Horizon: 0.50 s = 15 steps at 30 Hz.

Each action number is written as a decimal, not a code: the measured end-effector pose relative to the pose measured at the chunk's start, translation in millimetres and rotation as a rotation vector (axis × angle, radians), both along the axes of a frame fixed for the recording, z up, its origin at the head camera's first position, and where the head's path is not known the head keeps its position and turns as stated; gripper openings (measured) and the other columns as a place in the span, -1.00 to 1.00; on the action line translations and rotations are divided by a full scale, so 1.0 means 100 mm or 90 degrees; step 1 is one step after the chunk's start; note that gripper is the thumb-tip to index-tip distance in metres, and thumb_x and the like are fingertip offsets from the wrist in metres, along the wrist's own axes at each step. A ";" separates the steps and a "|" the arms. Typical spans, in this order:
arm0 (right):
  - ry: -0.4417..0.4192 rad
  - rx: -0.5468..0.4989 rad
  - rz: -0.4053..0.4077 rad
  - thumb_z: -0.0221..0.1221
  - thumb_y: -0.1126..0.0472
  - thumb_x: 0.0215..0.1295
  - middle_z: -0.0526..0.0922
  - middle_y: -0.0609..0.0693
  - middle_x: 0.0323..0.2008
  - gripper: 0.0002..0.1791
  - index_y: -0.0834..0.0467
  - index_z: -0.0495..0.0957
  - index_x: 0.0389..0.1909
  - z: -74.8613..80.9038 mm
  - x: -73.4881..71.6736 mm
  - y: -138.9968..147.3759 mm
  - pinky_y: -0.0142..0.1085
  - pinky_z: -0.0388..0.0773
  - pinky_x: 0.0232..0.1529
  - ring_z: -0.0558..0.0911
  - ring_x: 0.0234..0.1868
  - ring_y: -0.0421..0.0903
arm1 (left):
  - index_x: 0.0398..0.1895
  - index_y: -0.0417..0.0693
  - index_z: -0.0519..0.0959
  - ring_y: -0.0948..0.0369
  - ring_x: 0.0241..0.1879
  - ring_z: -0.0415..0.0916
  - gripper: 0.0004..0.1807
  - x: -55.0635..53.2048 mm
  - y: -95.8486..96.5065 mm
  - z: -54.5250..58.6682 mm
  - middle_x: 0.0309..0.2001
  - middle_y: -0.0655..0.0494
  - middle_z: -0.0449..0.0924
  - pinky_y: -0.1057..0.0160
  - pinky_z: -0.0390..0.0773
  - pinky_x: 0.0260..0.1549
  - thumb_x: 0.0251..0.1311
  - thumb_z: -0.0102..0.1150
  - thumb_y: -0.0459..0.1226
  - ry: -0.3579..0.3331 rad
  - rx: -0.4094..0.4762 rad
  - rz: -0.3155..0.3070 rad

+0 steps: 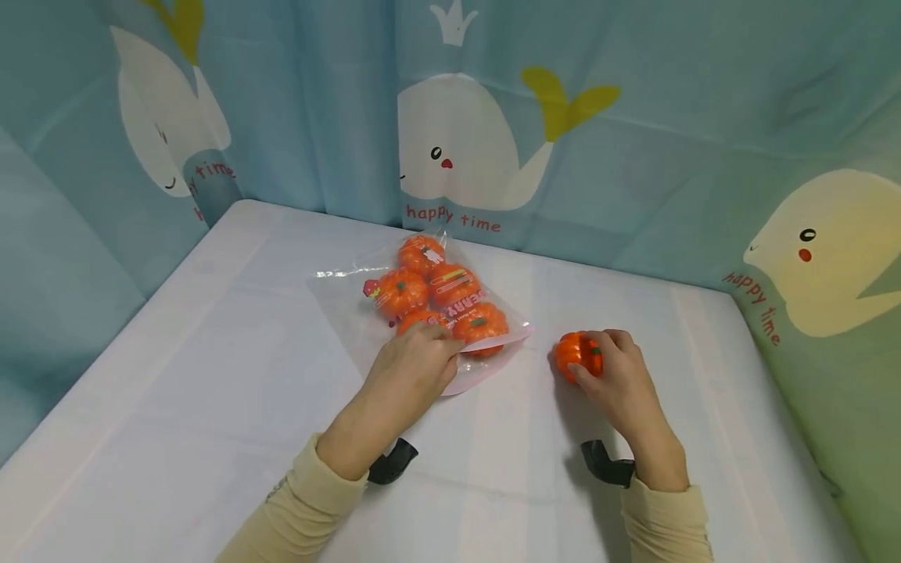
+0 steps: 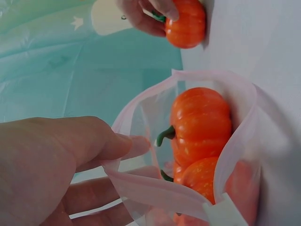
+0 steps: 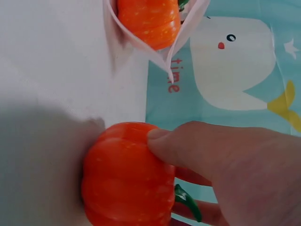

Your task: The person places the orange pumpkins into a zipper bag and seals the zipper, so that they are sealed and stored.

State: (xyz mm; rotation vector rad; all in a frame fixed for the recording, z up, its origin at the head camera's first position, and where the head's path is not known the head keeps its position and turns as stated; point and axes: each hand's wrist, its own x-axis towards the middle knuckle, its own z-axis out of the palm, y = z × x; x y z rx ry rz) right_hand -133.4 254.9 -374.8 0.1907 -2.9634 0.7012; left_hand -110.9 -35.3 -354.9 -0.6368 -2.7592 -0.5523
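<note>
A clear plastic zip bag (image 1: 352,313) with a pink-edged mouth lies on the table, holding several small orange toy pumpkins (image 1: 401,292) with green stems. My left hand (image 1: 415,367) pinches the upper edge of the bag's mouth between thumb and fingers. In the left wrist view the mouth (image 2: 155,186) gapes, with a pumpkin (image 2: 201,125) just inside. To the right of the bag, my right hand (image 1: 622,379) grips a single toy pumpkin (image 1: 576,356) at the table surface. The right wrist view shows the thumb on this pumpkin's (image 3: 127,179) side, near its curved green stem.
The white-covered table (image 1: 176,375) ends at a blue-green curtain (image 1: 338,117) printed with white whales, standing along its back and sides. Black curved pieces (image 1: 607,465) show beside both wrists.
</note>
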 end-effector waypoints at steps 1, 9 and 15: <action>0.000 0.000 0.004 0.25 0.28 0.24 0.38 0.39 0.17 -0.53 0.36 0.46 0.15 0.00 0.00 -0.01 0.25 0.49 0.11 0.38 0.15 0.35 | -0.18 -0.05 0.76 0.08 -0.14 0.63 -0.82 0.00 0.00 0.00 -0.17 0.04 0.74 0.13 0.68 -0.21 0.18 0.27 -0.34 0.000 0.000 0.000; -0.023 0.007 0.020 0.27 0.29 0.25 0.31 0.42 0.23 -0.46 0.35 0.36 0.20 -0.02 0.02 -0.03 0.28 0.45 0.14 0.38 0.16 0.40 | -0.19 -0.03 0.77 0.09 -0.15 0.63 -0.81 0.00 -0.01 0.00 -0.19 0.07 0.74 0.11 0.68 -0.24 0.16 0.27 -0.35 0.003 -0.001 0.000; -0.026 -0.001 0.031 0.28 0.22 0.25 0.37 0.33 0.23 -0.46 0.30 0.38 0.21 -0.02 0.03 -0.04 0.23 0.47 0.14 0.47 0.13 0.31 | -0.21 -0.02 0.77 0.09 -0.15 0.63 -0.82 -0.01 0.00 -0.01 -0.19 0.08 0.74 0.12 0.67 -0.23 0.15 0.26 -0.35 0.006 -0.003 0.001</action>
